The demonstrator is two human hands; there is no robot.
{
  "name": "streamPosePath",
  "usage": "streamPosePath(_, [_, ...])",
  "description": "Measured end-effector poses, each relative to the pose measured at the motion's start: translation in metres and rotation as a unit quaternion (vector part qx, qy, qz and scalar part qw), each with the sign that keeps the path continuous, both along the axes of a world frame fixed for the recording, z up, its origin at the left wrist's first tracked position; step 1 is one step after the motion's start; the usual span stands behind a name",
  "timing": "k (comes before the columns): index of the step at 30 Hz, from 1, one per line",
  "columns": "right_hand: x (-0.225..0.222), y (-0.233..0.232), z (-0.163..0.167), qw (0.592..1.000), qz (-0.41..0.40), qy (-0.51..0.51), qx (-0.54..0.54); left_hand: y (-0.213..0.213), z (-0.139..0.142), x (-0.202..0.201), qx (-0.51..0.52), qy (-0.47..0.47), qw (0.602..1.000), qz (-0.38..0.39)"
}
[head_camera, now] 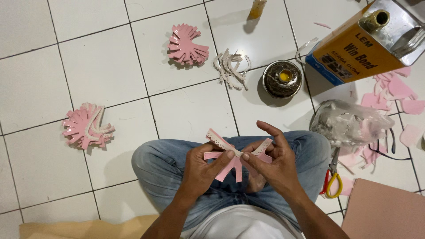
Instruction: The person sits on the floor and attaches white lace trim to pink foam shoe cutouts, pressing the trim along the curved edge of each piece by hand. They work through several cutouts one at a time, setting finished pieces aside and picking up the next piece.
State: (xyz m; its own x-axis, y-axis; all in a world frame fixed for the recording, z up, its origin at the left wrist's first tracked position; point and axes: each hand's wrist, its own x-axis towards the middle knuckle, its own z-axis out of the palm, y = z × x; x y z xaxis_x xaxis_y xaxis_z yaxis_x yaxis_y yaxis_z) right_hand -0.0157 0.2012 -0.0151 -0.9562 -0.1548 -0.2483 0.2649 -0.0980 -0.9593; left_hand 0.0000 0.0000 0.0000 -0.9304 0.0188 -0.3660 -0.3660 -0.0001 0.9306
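Observation:
I sit cross-legged on a white tiled floor. My left hand (204,166) and my right hand (271,160) together hold a pink fan-shaped piece (233,164) with several strips, above my lap. A white lace-edged trim (221,142) runs along its top edge. Both thumbs press on the trim near the middle. My right index finger is raised above the piece.
Two stacks of pink fan-shaped pieces (187,45) (86,126) lie on the floor. A bundle of white trim (231,67), a round glue tin (282,79), a large orange glue can (364,43), a crumpled plastic bag (347,124), scissors (332,180), pink scraps (397,90) and a pink sheet (384,211) lie around.

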Motion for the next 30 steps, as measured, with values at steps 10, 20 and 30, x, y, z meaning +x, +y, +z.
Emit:
streamPosePath(10, [0.001,-0.003,0.000,1.000,0.011,-0.017,0.014,-0.004,-0.004,0.000,-0.004,-0.011,1.000,0.003])
streamPosePath(20, [-0.002,-0.002,0.000,0.999,0.027,-0.048,-0.004,-0.017,-0.010,0.000,0.119,0.024,0.992,-0.033])
streamPosePath(30, [-0.003,-0.002,0.000,0.995,0.039,-0.091,-0.033,-0.034,-0.007,0.001,0.153,0.024,0.983,-0.100])
